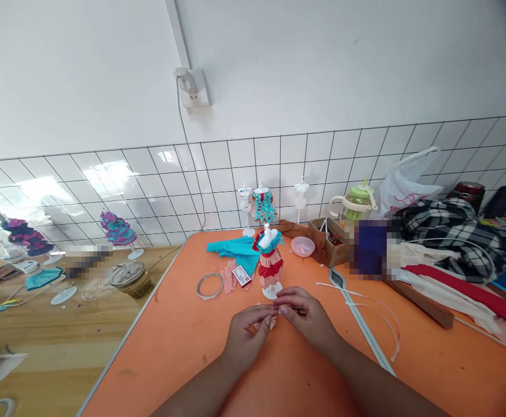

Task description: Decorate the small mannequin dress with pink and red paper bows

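**Two hands pinch a scrap in front of a tiny dress form**

The left hand (pixel 246 336) and right hand (pixel 307 315) meet fingertip to fingertip low over the orange worktop (pixel 183 347). Each grip is closed to a fine pinch on a pale scrap (pixel 272 320), which is too small to identify. The piece seems to need both hands because it is so slight.

Just beyond the knuckles stands a doll-sized dress form (pixel 270 260), upright on its round base and layered in red, pink and teal ruffles. It looks set there to stay within easy reach.

A tape ring (pixel 209 286), a small red-and-white box (pixel 241 275) and folded teal paper (pixel 231 248) lie to its left. A pink bowl (pixel 302 247) sits behind it, and a long metal ruler (pixel 361 324) runs along the right.

A wooden table (pixel 53 347) adjoins on the left and carries more dressed forms. Behind is a white tiled wall (pixel 322 156), with a socket (pixel 192 87) and its cable above.
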Motion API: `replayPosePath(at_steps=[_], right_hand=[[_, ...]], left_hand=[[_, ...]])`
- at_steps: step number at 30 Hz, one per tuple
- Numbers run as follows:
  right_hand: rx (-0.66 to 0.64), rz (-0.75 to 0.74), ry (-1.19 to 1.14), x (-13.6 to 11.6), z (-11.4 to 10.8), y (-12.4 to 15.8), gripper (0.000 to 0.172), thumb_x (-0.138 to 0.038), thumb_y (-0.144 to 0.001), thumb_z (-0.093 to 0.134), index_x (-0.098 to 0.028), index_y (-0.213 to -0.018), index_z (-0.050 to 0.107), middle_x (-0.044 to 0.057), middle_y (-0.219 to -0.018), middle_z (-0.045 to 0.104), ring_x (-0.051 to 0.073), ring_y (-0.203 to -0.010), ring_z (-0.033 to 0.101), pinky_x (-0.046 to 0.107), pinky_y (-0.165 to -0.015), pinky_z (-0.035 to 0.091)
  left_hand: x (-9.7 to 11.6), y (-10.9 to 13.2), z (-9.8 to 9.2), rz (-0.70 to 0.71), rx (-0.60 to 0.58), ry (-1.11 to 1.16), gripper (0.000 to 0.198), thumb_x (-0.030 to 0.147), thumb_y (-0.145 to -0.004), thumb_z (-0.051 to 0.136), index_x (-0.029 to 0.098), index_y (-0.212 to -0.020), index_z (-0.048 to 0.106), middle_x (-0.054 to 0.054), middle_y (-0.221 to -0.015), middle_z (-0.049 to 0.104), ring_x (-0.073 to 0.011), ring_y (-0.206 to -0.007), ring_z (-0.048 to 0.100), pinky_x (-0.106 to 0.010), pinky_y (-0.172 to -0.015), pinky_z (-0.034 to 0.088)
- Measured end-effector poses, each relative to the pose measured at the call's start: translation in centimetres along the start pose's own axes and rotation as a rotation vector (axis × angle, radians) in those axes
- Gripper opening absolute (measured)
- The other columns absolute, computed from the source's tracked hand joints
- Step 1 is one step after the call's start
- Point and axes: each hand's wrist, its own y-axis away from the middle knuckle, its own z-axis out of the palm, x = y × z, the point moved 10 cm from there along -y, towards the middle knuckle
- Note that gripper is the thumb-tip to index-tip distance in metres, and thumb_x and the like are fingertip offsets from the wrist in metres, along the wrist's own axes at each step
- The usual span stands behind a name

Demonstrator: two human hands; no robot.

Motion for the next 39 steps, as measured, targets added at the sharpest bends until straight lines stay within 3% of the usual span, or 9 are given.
replayPosePath(at_steps=[7, 12, 18, 26, 29, 34, 39], right_hand=[[-0.001, 0.060, -0.132, 0.3, 0.4, 0.2, 0.018, -0.036, -0.078, 0.061, -0.023, -0.085, 0.071, 0.008, -0.114, 0.056, 0.021, -0.106, 0.055, 0.033, -0.087, 0.047], [0.013, 0.111, -0.173, 0.8, 0.5, 0.5, 0.014, -0.033, -0.076, 0.063, -0.020, -0.076, 0.067, 0.007, -0.108, 0.059, 0.020, -0.099, 0.058, 0.033, -0.084, 0.047], [0.110, -0.012, -0.008, -0.8, -0.3, 0.9, 0.012, -0.031, -0.079, 0.059, -0.021, -0.077, 0.066, 0.005, -0.105, 0.060, 0.018, -0.100, 0.056, 0.030, -0.085, 0.046], [0.151, -0.155, 0.202, -1.8, -0.4, 1.3, 0.022, -0.034, -0.084, 0.052, -0.030, -0.096, 0.070, 0.004, -0.112, 0.061, 0.021, -0.106, 0.055, 0.037, -0.091, 0.044], [0.172, -0.218, 0.277, -2.2, -0.5, 1.4, 0.022, -0.033, -0.081, 0.058, -0.032, -0.100, 0.069, 0.003, -0.110, 0.063, 0.022, -0.104, 0.055, 0.038, -0.091, 0.044], [0.204, -0.212, 0.360, -2.6, -1.0, 1.2, 0.014, -0.031, -0.082, 0.056, -0.029, -0.082, 0.070, 0.003, -0.102, 0.066, 0.022, -0.097, 0.058, 0.040, -0.088, 0.042], [0.155, -0.106, 0.151, -1.7, -1.1, 0.9, 0.020, -0.033, -0.084, 0.050, -0.023, -0.077, 0.066, 0.006, -0.105, 0.063, 0.022, -0.100, 0.056, 0.035, -0.081, 0.046]], left_hand=[[1.4, -0.1, 1.2, 0.064, -0.110, -0.082, 0.023, 0.019, -0.087, 0.046, 0.023, -0.090, 0.068, -0.003, -0.081, 0.068, -0.0140, -0.079, 0.063, -0.025, -0.075, 0.050], [1.5, -0.1, 1.6, 0.057, -0.132, -0.100, 0.024, 0.019, -0.087, 0.045, 0.024, -0.093, 0.068, -0.002, -0.082, 0.067, -0.0138, -0.081, 0.061, -0.025, -0.077, 0.049], [0.7, -0.2, 1.4, -0.017, -0.099, -0.130, 0.022, 0.024, -0.088, 0.045, 0.022, -0.084, 0.067, -0.002, -0.080, 0.067, -0.0129, -0.071, 0.058, -0.023, -0.067, 0.047], [0.4, -0.3, 1.6, -0.082, -0.120, 0.009, 0.030, 0.032, -0.091, 0.041, 0.019, -0.082, 0.067, -0.004, -0.084, 0.065, -0.0156, -0.078, 0.058, -0.027, -0.076, 0.047], [0.4, -0.4, 1.5, -0.095, -0.127, 0.057, 0.031, 0.033, -0.091, 0.040, 0.018, -0.090, 0.067, -0.006, -0.086, 0.064, -0.0168, -0.081, 0.058, -0.028, -0.075, 0.047], [1.2, -0.3, 2.5, -0.059, -0.236, 0.032, 0.030, 0.029, -0.091, 0.040, 0.021, -0.106, 0.065, -0.006, -0.093, 0.064, -0.0174, -0.086, 0.057, -0.028, -0.079, 0.045], [1.5, -0.2, 3.1, -0.046, -0.270, -0.022, 0.029, 0.026, -0.090, 0.041, 0.023, -0.109, 0.063, -0.006, -0.093, 0.064, -0.0174, -0.087, 0.056, -0.028, -0.079, 0.044]])
